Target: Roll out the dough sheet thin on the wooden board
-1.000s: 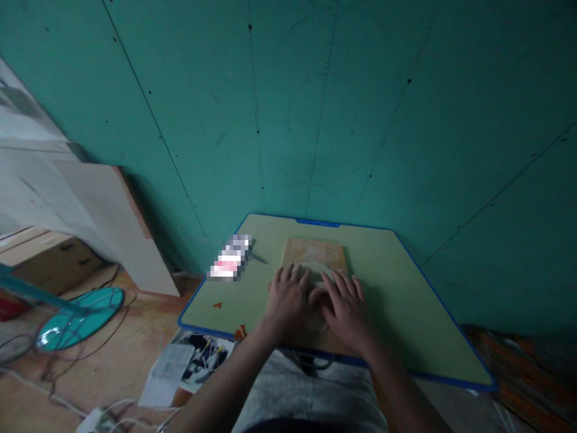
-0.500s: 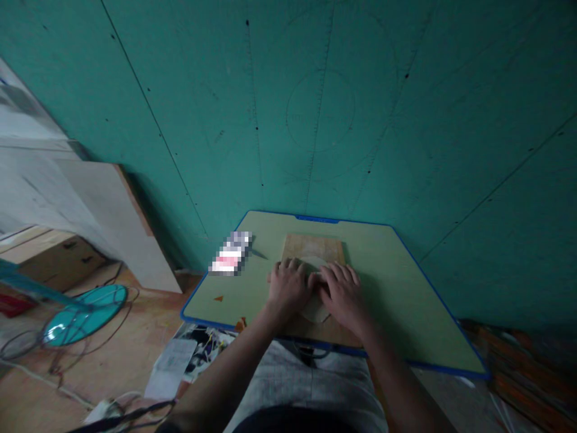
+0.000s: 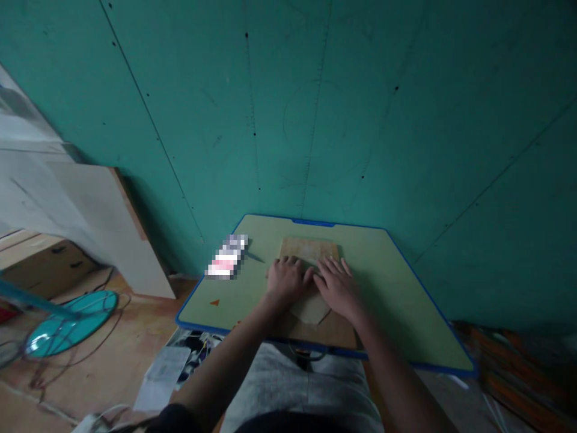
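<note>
A wooden board (image 3: 306,335) lies on the table, with a thin, pale sheet of what looks like dough (image 3: 312,310) flat on it. My left hand (image 3: 287,280) bends its fingers over a slim rod, seemingly a rolling pin (image 3: 267,273), whose end barely shows at the left; the rest is mostly covered. Beside it, my right hand (image 3: 339,285) rests palm down across the sheet, its fingers stretched and spread. The two thumbs come close together over the middle of the sheet.
The pale table (image 3: 396,313) with a blue rim stands against a green wall (image 3: 216,108). On its left side are a blurred-out phone-like object (image 3: 226,257), a thin pointed tool (image 3: 256,257) and an orange scrap (image 3: 215,302). A turquoise round base (image 3: 74,325) with cables stands on the floor.
My right hand's fingers have gone from curled to stretched out and spread. My left hand stays bent over the rod. The whole view has shifted slightly.
</note>
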Demonstrator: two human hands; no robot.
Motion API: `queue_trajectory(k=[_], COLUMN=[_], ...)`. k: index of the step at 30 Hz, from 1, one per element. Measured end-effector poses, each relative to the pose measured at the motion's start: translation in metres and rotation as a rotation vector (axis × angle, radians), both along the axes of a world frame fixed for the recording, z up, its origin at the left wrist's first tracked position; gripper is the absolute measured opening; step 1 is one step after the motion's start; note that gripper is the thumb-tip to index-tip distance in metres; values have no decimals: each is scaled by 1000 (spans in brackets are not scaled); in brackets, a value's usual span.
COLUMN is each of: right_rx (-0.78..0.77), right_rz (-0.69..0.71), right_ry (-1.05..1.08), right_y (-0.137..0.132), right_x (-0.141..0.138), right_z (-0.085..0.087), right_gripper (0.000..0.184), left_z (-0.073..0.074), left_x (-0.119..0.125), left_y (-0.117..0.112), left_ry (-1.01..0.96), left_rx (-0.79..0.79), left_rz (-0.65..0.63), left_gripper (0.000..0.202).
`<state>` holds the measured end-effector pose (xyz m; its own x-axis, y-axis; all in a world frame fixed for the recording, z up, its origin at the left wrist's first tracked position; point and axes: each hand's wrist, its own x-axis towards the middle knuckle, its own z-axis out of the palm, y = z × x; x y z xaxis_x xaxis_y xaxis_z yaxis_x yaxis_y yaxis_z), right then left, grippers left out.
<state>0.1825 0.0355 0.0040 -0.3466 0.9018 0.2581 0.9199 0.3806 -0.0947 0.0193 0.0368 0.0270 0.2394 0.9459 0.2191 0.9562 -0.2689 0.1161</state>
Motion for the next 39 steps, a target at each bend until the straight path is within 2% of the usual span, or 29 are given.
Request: queue_trajectory(k=[5, 8, 11, 16, 19, 22, 25, 32, 39], right_rx=[-80, -68, -1, 118, 156, 170, 181, 111, 47], right_rz=[-55, -109, -92, -42, -14, -2, -5, 64, 93], right_ry=[-1, 3, 30, 120, 167, 222, 266, 247, 196], right_y=[33, 36, 20, -33, -59, -73, -79, -80, -71], right_x=[-11, -15, -13, -2, 3, 6, 7, 15, 21], right_z=[19, 20, 13, -7, -17, -22, -20, -1, 10], right_gripper=[41, 40, 39, 41, 48, 50, 46, 46, 33], left_z=[5, 7, 7, -2, -12, -20, -24, -28, -31], left_x=[-3, -4, -3, -4, -9, -14, -15, -8, -10], left_y=[29, 31, 15, -32, -55, -70, -82, -109, -125], left_ry=[21, 23, 34, 12, -17, -44, -59, -11, 21], left_rx=[-56, -62, -58, 26, 115, 179, 211, 255, 203], left_rz=[-12, -15, -43, -106, -150, -197, -213, -203, -274], left_gripper=[44, 42, 41, 32, 42, 49, 52, 54, 69])
